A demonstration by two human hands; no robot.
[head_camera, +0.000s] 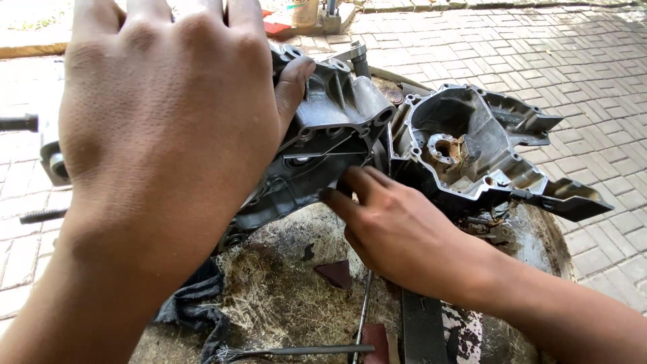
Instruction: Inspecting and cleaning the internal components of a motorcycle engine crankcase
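Here the left hand lies large and close to the camera, its palm and thumb clasped over the top of a grey metal engine case half, fingers wrapped round the far edge and hidden there. The right hand comes in from the lower right, its fingers pressed together against the case's lower seam; whether they pinch anything cannot be told. A second, open case half sits touching the first on its right. Both rest on a round, grimy desk, beside a dark rag and a thin metal rod. Brick paving surrounds it.
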